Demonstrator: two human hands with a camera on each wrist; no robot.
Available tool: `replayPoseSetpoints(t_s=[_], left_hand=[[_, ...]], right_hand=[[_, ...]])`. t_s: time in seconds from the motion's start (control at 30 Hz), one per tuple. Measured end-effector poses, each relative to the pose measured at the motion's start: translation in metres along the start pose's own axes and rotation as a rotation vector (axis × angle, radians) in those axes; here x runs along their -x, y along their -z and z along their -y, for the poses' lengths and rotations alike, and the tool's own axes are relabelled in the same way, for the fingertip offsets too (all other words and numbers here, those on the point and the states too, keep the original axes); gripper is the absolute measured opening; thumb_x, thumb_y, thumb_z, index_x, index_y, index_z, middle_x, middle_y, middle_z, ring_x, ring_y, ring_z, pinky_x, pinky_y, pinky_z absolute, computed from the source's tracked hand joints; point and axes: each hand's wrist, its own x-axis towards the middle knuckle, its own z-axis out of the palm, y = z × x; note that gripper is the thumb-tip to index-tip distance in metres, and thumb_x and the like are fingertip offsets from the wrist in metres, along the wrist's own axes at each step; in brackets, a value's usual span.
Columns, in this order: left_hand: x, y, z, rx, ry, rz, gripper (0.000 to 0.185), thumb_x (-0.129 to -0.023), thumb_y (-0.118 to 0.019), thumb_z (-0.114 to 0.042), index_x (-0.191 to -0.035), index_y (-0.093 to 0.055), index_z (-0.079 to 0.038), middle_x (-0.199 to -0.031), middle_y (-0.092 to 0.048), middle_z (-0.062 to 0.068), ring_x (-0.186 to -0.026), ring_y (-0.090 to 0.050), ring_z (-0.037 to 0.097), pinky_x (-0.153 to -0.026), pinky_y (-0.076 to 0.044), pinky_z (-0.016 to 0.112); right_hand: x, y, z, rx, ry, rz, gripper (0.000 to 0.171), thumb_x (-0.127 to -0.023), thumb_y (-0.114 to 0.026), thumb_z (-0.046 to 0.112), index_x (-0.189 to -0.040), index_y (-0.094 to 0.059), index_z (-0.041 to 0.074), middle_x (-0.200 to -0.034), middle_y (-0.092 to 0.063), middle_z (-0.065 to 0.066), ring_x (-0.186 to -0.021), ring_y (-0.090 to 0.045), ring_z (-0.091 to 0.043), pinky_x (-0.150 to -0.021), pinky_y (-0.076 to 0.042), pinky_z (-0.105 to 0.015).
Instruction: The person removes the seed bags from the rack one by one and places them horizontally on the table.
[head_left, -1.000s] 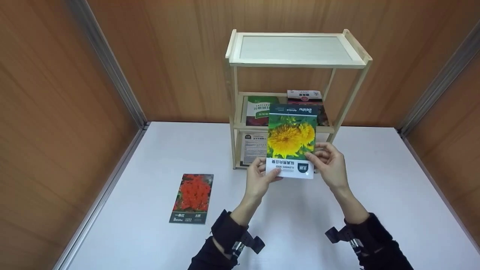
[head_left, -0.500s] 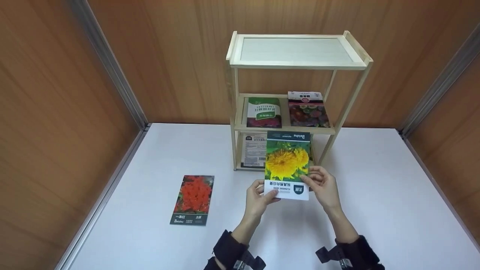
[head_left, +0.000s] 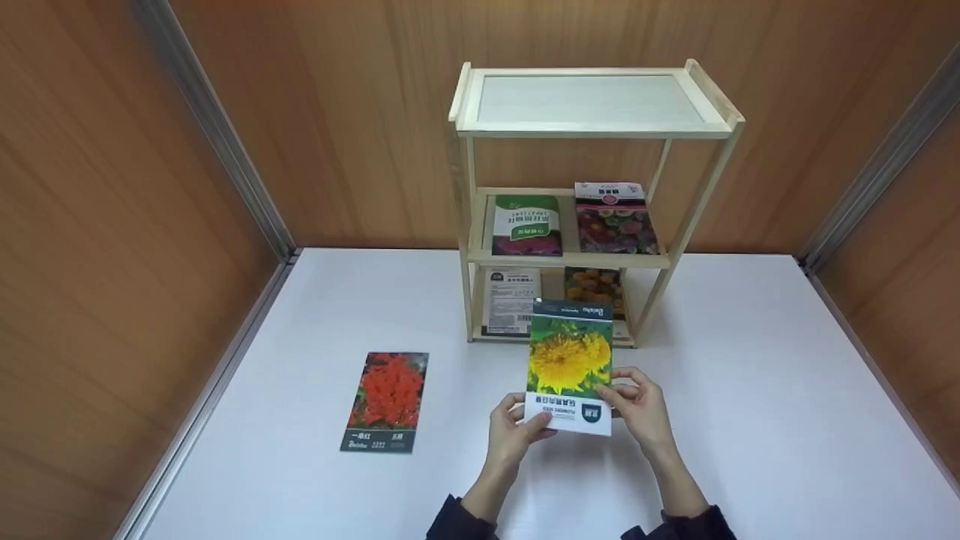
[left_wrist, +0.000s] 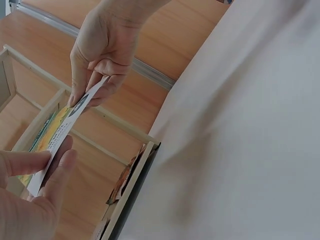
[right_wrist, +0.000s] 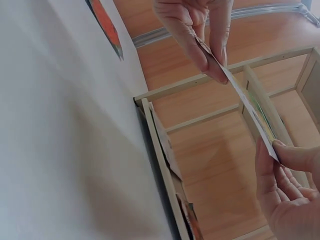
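Fingers of both hands pinch a thin packet above the smooth white worktop. Beyond them stand a wooden shelf and wood-grained wall.

Yellow-flower packet farther from shelf, apparently lower

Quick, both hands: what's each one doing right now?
Left hand: holding the yellow-flower packet, pinched at its lower left edge.
Right hand: holding the same packet, pinched at its right edge.
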Motion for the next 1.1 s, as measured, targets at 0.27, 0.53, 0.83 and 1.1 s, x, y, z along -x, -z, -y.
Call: replayPoseSetpoints(t_s=[0.27, 0.53, 0.83, 1.1], left_hand=[[0.003, 0.001, 0.008, 0.054, 0.022, -0.055, 0.031, -0.077, -0.064, -0.004, -0.104, -0.052, 0.007, -0.087, -0.065, 0.014, -0.072, -0.064, 0.024, -0.065, -0.053, 0.033], [-0.002, -0.015, 0.034, 0.099, -0.009, -0.110, 0.044, -0.075, -0.070, -0.025, -0.108, -0.055, 0.001, -0.095, -0.064, 0.011, -0.082, -0.063, 0.024, -0.069, -0.052, 0.034], [0.013, -0.039, 0.023, 0.176, -0.031, -0.204, 0.037, -0.082, -0.063, -0.016, -0.111, -0.054, 0.005, -0.097, -0.063, 0.010, -0.086, -0.062, 0.021, -0.070, -0.051, 0.031], [0.014, -0.032, 0.022, 0.127, -0.076, -0.206, 0.032, -0.079, -0.065, -0.012, -0.106, -0.058, 0.004, -0.092, -0.064, 0.012, -0.082, -0.063, 0.022, -0.067, -0.052, 0.030]], right_hand=[[0.007, -0.004, -0.008, -0.086, -0.051, -0.025, 0.026, -0.081, -0.063, 0.007, -0.102, -0.051, -0.003, -0.081, -0.066, -0.016, -0.066, -0.063, -0.023, -0.058, -0.052, -0.029], [0.012, -0.013, -0.010, -0.185, -0.092, -0.118, 0.028, -0.083, -0.062, 0.009, -0.105, -0.049, -0.001, -0.086, -0.067, -0.014, -0.067, -0.064, -0.018, -0.058, -0.051, -0.024], [0.017, -0.027, -0.029, -0.288, 0.015, -0.136, 0.030, -0.082, -0.064, 0.016, -0.104, -0.052, 0.001, -0.088, -0.066, -0.015, -0.068, -0.064, -0.021, -0.058, -0.052, -0.024], [0.025, -0.025, -0.011, -0.195, -0.093, -0.096, 0.033, -0.083, -0.061, 0.012, -0.110, -0.047, 0.000, -0.096, -0.065, -0.015, -0.073, -0.064, -0.020, -0.064, -0.052, -0.026]])
